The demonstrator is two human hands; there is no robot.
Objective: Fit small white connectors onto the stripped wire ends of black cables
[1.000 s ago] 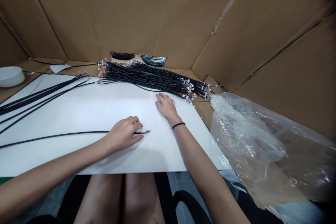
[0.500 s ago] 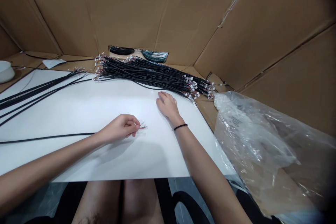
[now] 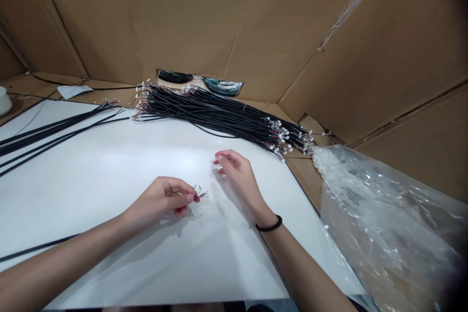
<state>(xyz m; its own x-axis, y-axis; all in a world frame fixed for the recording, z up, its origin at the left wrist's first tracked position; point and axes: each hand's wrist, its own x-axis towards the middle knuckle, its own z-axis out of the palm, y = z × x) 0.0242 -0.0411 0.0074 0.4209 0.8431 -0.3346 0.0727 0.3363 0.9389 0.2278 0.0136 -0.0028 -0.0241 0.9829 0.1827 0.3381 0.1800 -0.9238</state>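
Note:
My left hand (image 3: 161,200) is closed in a pinch near the middle of the white board. Thin bared wires (image 3: 202,194) fan out past its fingertips. A black cable (image 3: 38,248) runs in from the left edge and passes behind my left forearm; its link to the wires is hidden by the hand. Up and to the right, my right hand (image 3: 236,170) is raised over the board, thumb and forefinger pinched on a small white piece (image 3: 213,160), too small to make out clearly. The two hands are apart.
A thick pile of black cables (image 3: 215,114) with white connectors lies along the back. More black cables (image 3: 54,129) lie at the left. A clear plastic bag (image 3: 383,204) covers the right side. Cardboard walls (image 3: 204,14) enclose the board, and a white tub (image 3: 4,102) stands far left.
My right hand has drawn back from the cable pile toward the left hand and now pinches a small white piece. My left hand still holds the wires. The view has shifted slightly.

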